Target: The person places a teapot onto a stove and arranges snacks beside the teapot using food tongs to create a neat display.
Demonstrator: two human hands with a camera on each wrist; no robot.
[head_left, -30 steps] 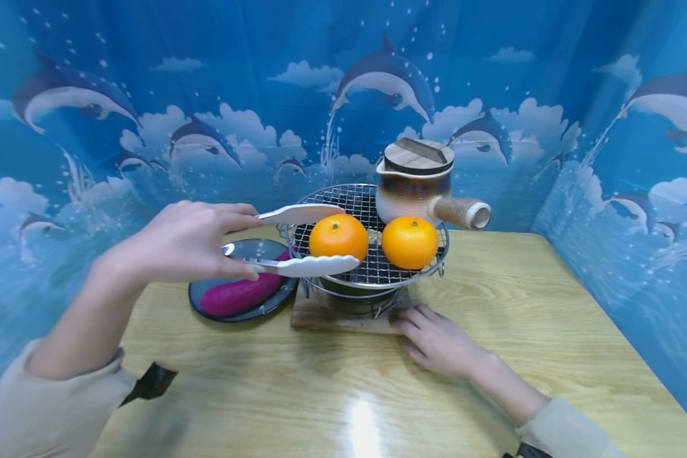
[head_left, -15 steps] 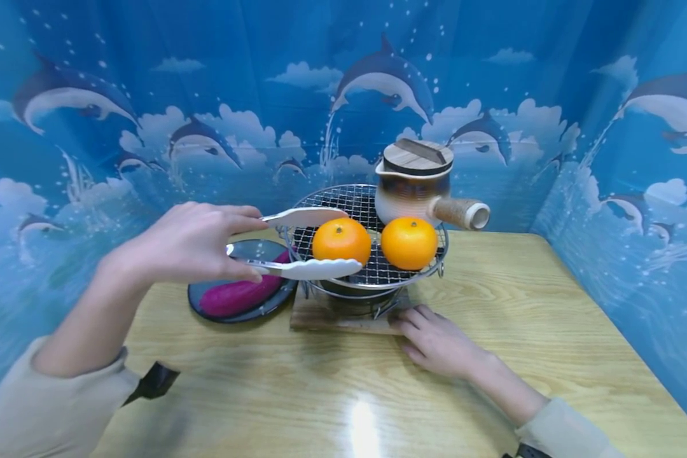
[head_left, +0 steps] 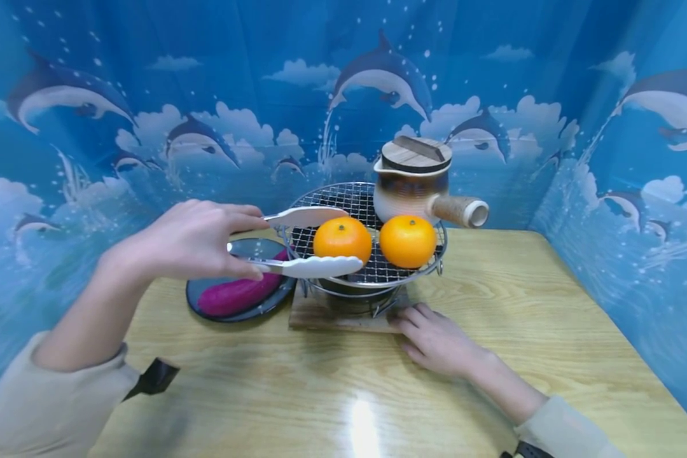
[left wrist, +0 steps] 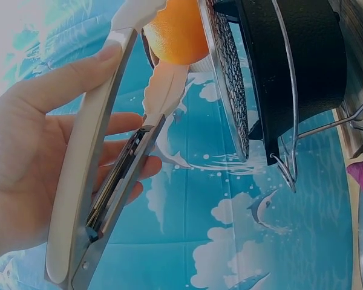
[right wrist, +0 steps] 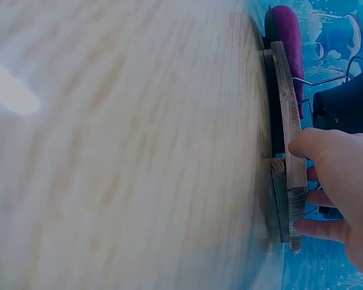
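In the head view my left hand [head_left: 200, 238] holds a pair of tongs [head_left: 320, 266] with white scalloped tips, thumb on one arm and fingers on the other. The tips lie on either side of the left orange [head_left: 341, 238], which sits on a round wire grill rack [head_left: 352, 196]. A second orange [head_left: 408, 242] is just to its right. The left wrist view shows the tongs' arms [left wrist: 88, 151] spread apart. My right hand [head_left: 437, 340] grips the right front corner of the wooden board [head_left: 338, 322] beneath the stove, thumb at its front edge [right wrist: 290, 115].
A clay pot [head_left: 409, 198] with a wooden lid and a side handle stands at the rack's back right. Left of the stove, a dark plate [head_left: 271, 309] bears a purple sweet potato [head_left: 237, 298]. Under the rack is a black stove [left wrist: 308, 66]. A dolphin-print curtain [head_left: 235, 57] surrounds the table.
My left hand and the tongs have shifted slightly right, and the left orange has moved a little right, closer to the second one. My right hand stays at the board.
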